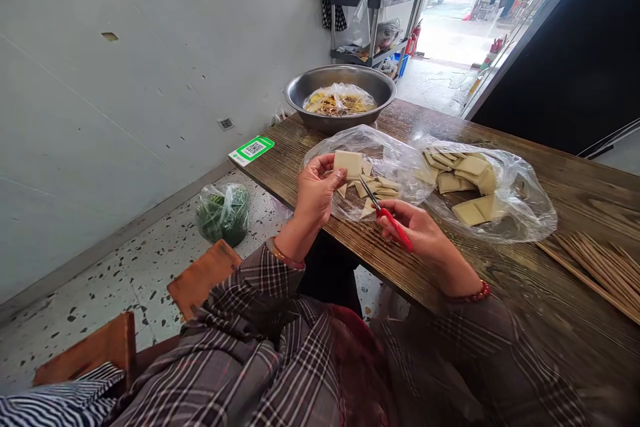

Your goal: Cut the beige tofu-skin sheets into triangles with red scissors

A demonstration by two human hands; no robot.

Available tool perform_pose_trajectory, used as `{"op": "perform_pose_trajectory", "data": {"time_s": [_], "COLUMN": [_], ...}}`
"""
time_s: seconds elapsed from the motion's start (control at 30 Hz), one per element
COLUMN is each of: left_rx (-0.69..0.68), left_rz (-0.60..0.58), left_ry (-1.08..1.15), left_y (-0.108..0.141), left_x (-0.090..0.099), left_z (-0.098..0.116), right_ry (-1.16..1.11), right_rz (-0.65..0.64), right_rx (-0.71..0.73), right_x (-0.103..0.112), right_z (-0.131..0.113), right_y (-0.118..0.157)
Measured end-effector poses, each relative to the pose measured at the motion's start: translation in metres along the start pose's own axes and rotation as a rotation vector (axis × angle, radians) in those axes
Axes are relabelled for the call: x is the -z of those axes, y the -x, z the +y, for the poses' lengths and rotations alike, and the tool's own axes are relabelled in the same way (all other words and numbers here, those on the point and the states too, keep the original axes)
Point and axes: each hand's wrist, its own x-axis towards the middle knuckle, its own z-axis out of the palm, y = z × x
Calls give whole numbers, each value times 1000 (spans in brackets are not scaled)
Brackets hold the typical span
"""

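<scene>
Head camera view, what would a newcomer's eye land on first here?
Probably the bright red-handled scissors in the right hand, their blades close to the pale square piece in the left hand. Next, perhaps, the big metal bowl at the table's far end, and the green-and-white QR card at its left corner.

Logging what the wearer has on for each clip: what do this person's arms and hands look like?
Both arms wear dark grey-brown plaid sleeves with pale lines. The left hand is ungloved, with a thin reddish bangle at the wrist. The right hand is ungloved too, with a red bead bracelet.
</scene>
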Motion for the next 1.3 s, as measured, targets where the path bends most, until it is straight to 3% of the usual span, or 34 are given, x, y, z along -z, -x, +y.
{"op": "perform_pose_trajectory", "data": {"time_s": [0.57, 1.1, 1.3], "left_rx": [56, 50, 108], "left_rz": [-72, -101, -190], "left_ry": [-82, -82, -105], "left_y": [8, 8, 10], "left_x": [-8, -7, -4], "left_z": [-8, -5, -7], "right_ry": [-158, -85, -47], "right_rz": [-7, -5, 14], "right_rx": [-33, 46, 57], "right_x": [-1, 0, 0], "right_z": [-4, -3, 3], "right_y": [2, 1, -1]}}
